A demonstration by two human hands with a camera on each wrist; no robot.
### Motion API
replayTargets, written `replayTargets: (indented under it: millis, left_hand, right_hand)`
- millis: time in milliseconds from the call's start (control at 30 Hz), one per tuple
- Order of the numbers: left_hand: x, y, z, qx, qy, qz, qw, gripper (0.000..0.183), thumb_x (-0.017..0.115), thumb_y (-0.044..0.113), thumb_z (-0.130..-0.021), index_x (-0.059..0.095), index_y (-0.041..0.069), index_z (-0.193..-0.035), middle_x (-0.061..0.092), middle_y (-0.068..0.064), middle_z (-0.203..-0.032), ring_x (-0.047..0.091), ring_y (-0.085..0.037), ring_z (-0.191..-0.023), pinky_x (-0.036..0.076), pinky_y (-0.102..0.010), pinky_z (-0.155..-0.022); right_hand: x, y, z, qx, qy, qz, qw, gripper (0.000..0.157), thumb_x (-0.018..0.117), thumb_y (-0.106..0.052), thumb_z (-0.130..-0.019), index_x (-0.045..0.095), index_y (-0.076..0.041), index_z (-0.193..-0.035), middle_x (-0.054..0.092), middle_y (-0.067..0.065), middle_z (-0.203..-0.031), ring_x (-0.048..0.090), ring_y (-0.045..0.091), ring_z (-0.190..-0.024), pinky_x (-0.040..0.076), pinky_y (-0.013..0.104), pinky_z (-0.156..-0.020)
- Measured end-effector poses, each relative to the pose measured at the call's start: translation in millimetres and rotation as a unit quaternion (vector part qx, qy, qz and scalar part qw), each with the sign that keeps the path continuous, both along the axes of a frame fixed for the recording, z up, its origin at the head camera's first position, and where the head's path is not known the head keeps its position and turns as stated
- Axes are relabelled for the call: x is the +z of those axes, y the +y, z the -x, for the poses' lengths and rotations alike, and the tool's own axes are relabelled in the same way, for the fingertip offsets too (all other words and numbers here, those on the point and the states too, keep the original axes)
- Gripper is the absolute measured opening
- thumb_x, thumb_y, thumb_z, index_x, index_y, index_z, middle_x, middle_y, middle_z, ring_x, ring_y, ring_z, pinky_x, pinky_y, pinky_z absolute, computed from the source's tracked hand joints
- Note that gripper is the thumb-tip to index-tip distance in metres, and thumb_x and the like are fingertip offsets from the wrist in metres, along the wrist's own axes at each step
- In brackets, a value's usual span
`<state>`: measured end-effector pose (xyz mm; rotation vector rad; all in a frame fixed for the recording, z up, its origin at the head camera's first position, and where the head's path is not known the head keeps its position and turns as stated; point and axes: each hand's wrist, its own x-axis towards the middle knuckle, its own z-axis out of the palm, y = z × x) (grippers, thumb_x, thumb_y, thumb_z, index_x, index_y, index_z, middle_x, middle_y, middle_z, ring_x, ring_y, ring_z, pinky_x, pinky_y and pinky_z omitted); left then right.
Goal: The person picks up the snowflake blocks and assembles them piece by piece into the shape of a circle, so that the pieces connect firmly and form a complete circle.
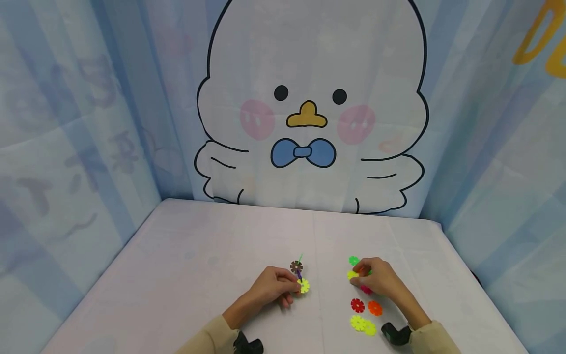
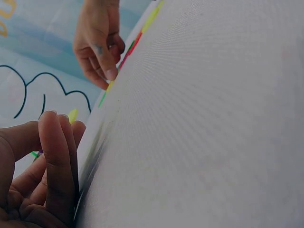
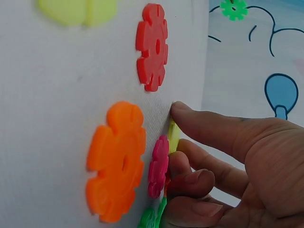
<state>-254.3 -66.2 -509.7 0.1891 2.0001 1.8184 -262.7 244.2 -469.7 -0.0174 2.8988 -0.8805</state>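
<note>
My left hand (image 1: 273,286) pinches a yellow flower-shaped disc (image 1: 305,285) between thumb and fingertips, above the table. Linked to it are a purple disc (image 1: 299,276) seen edge-on, a brown disc (image 1: 296,267) and a green disc (image 1: 301,257). On the right, my right hand (image 1: 380,279) has thumb and index finger at the edges of another yellow disc (image 3: 173,135), low at the tabletop. Beside its curled fingers lie a pink disc (image 3: 158,166) and a green disc (image 3: 148,218). My fingers partly hide these pieces.
Nearer me on the white table (image 1: 199,246) lie a red disc (image 1: 357,305), an orange disc (image 1: 375,308) and two overlapping yellow discs (image 1: 357,322). A green disc (image 1: 353,260) lies beyond the right hand. A cartoon-printed curtain (image 1: 309,187) stands behind the table.
</note>
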Motion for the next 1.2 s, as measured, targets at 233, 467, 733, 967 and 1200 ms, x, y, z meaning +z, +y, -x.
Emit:
replayTargets:
  millis: [233, 467, 733, 967, 1200]
  left_hand:
    - [-0.7, 0.3, -0.3, -0.001, 0.009, -0.009, 0.9999, 0.015, 0.080, 0.010, -0.091, 0.076, -0.001, -0.102, 0.080, -0.006, -0.082, 0.064, -0.007, -0.054, 0.055, -0.020, -0.051]
    - [-0.2, 0.1, -0.3, -0.001, 0.002, -0.010, 0.9999, 0.015, 0.080, 0.010, -0.091, 0.076, 0.000, -0.102, 0.080, -0.004, -0.081, 0.064, -0.007, -0.054, 0.054, -0.019, -0.051]
    - [0.4, -1.3, -0.4, -0.004, -0.001, -0.019, 0.9998, 0.016, 0.080, 0.011, -0.092, 0.075, 0.000, -0.104, 0.081, -0.006, -0.083, 0.064, -0.007, -0.054, 0.055, -0.020, -0.051]
    - [-0.3, -1.4, -0.6, -0.002, -0.005, -0.022, 0.9997, 0.016, 0.079, 0.010, -0.092, 0.076, 0.000, -0.104, 0.081, -0.007, -0.085, 0.064, -0.007, -0.054, 0.055, -0.019, -0.051]
    - [1.0, -1.8, 0.0, -0.002, -0.005, -0.018, 0.9998, 0.017, 0.079, 0.010, -0.092, 0.075, -0.001, -0.104, 0.082, -0.011, -0.091, 0.064, -0.006, -0.054, 0.055, -0.019, -0.051]
  right_hand:
    - [-0.3, -1.0, 0.6, 0.003, -0.005, -0.009, 1.000, 0.029, 0.088, -0.018, -0.085, 0.072, -0.007, -0.107, 0.067, 0.006, -0.092, 0.057, 0.019, -0.083, 0.052, 0.030, -0.069]
    - [-3.2, -1.5, 0.7, 0.000, -0.010, -0.017, 1.000, 0.031, 0.088, -0.019, -0.086, 0.068, -0.012, -0.109, 0.069, 0.006, -0.092, 0.058, 0.020, -0.082, 0.055, 0.031, -0.070]
    - [-1.7, -4.0, -2.8, -0.001, -0.007, -0.011, 1.000, 0.033, 0.087, -0.018, -0.087, 0.065, -0.012, -0.110, 0.070, 0.007, -0.091, 0.059, 0.019, -0.079, 0.056, 0.031, -0.069]
    - [-1.5, -5.2, -2.7, 0.010, 0.012, -0.009, 1.000, 0.027, 0.084, -0.013, -0.089, 0.070, -0.011, -0.111, 0.073, 0.007, -0.098, 0.063, 0.018, -0.085, 0.060, 0.035, -0.074]
    - [-3.8, -7.4, -4.5, 0.017, 0.018, 0.021, 0.999, 0.022, 0.083, -0.011, -0.089, 0.074, -0.009, -0.109, 0.070, 0.004, -0.089, 0.059, 0.016, -0.067, 0.053, 0.028, -0.060]
